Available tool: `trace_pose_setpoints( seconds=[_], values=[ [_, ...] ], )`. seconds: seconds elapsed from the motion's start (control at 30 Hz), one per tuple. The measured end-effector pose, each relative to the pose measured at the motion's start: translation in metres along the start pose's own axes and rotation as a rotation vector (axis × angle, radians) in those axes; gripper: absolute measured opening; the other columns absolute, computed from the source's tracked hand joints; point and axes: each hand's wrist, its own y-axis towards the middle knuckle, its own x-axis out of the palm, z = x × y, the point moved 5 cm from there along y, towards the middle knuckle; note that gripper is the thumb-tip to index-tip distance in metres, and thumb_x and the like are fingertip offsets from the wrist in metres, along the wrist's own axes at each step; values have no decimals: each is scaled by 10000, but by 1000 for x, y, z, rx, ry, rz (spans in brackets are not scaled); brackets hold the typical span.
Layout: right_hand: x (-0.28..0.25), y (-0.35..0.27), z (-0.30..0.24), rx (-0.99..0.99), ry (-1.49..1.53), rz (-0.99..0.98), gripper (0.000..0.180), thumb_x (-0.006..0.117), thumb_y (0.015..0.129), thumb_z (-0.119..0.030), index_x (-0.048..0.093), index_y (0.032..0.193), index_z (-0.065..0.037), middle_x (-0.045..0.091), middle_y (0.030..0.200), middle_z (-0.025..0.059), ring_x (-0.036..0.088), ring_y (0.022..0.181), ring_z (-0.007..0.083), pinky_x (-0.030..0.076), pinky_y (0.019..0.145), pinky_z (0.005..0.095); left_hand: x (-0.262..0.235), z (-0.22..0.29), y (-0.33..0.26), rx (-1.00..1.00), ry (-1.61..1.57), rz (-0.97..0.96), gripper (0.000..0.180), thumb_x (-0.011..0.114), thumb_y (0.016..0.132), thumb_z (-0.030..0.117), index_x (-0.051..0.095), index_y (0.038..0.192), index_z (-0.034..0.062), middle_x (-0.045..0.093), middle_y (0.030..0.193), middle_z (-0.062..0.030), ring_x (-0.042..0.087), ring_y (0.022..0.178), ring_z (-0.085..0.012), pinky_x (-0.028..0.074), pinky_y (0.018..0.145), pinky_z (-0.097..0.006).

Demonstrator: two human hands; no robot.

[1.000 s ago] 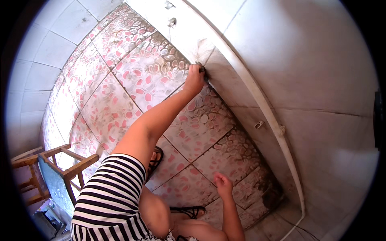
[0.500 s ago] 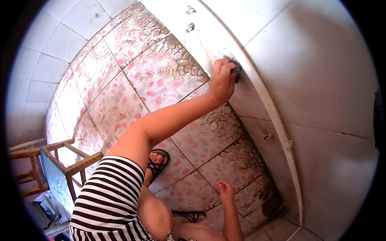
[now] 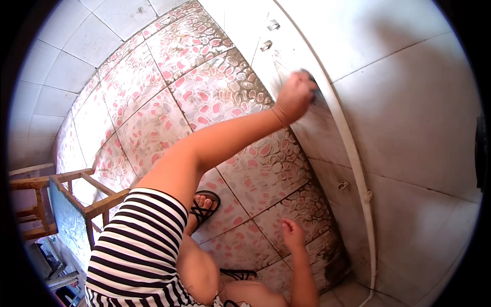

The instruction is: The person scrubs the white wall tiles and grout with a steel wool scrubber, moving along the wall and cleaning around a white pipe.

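Observation:
My left hand [image 3: 295,97], slightly smeared by motion, is closed on a dark scrubbing pad [image 3: 316,94]. It presses the pad to the lower part of the white tiled wall [image 3: 404,117], just below a pale pipe [image 3: 343,123] that runs along it. Most of the pad is hidden by the fingers. Lower down, my right hand [image 3: 293,234] hangs over the floor near my knee, fingers loosely curled and nothing visible in them.
Pink-and-white patterned floor tiles [image 3: 153,117] spread below, with brown grime along the wall's foot. Metal clips [image 3: 273,24] and another clip [image 3: 342,184] are fixed to the wall. At the left stands a wooden stool [image 3: 76,204]. My sandalled foot [image 3: 205,204] rests on the floor.
My left hand and the pad have shifted a little farther along the wall, toward the pair of clips. The whole view has moved slightly. My right hand stays low, its fingers still curled.

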Motion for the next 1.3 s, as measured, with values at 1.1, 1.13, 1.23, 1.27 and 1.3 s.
trace_pose_setpoints(
  seconds=[1.1, 1.13, 1.23, 1.27, 1.3],
  values=[
    [-158, -26, -441, -792, -264, 429, 148, 542, 813, -11, 630, 931, -4, 631, 930, 117, 596, 852, 241, 464, 783, 322, -95, -56, 58, -726, -373, 276, 165, 596, 792, -1, 591, 955, 22, 510, 981, -98, 555, 730, -145, 475, 662, -250],
    [-153, -33, -454, -798, -270, 413, 148, 542, 813, -11, 630, 931, -4, 631, 930, 117, 596, 852, 241, 464, 783, 322, -115, -59, 69, -647, -304, 346, 138, 598, 813, 26, 599, 951, 22, 542, 932, -78, 543, 714, -134, 454, 661, -237],
    [-135, -47, -482, -924, -415, 296, 149, 529, 800, 17, 621, 917, 9, 635, 920, 124, 588, 858, 225, 455, 798, 309, -136, -96, 93, -697, -276, 323, 104, 575, 842, 41, 605, 939, 21, 570, 884, -57, 532, 737, -108, 438, 661, -220],
    [-134, -52, -486, -955, -421, 238, 155, 524, 788, 34, 617, 910, 17, 635, 914, 138, 589, 849, 240, 457, 791, 318, -131, -107, 98, -766, -368, 306, 95, 582, 837, 91, 613, 907, 35, 595, 886, -95, 564, 785, -192, 459, 702, -268],
    [-130, -54, -490, -986, -426, 180, 161, 519, 776, 50, 612, 904, 25, 634, 907, 152, 591, 841, 254, 460, 783, 326, -131, -112, 98, -778, -365, 320, 95, 582, 837, 91, 613, 907, 35, 595, 886, -95, 564, 785, -192, 459, 702, -268]
  ],
)
